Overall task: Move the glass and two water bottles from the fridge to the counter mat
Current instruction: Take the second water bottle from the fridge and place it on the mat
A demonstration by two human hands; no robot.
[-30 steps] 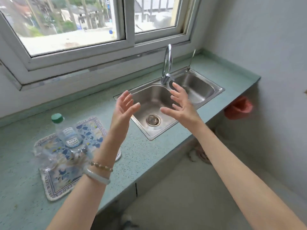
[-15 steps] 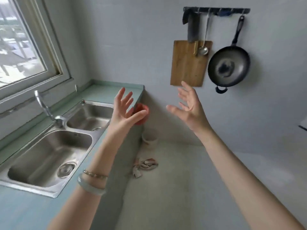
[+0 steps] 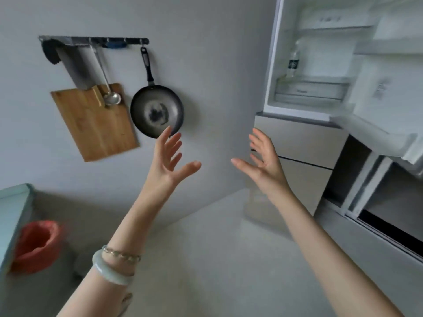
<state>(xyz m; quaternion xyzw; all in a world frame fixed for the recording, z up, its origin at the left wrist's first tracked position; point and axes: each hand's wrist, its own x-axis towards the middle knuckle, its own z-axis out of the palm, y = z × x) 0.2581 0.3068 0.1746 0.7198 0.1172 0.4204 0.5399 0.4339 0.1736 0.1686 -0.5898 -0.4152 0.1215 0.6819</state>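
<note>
The fridge (image 3: 270,65) stands open at the upper right, its door (image 3: 384,92) swung out to the right. Inside, a clear water bottle (image 3: 293,62) with a dark label stands upright on a shelf above a drawer. My left hand (image 3: 170,161) and my right hand (image 3: 265,162) are raised in mid-air in front of me, fingers spread, holding nothing. Both are well below and left of the bottle. The counter mat, the glass and the other bottle are out of view.
A frying pan (image 3: 157,110), a wooden cutting board (image 3: 96,124) and a ladle hang on the wall at left. The counter's end (image 3: 13,202) shows at the lower left with a red bin (image 3: 36,245) below it. The fridge's lower drawers (image 3: 299,143) are shut.
My view has swung right from the counter mat and sink, past the wall rack, to the open fridge. Both hands stay raised, open and empty throughout.
</note>
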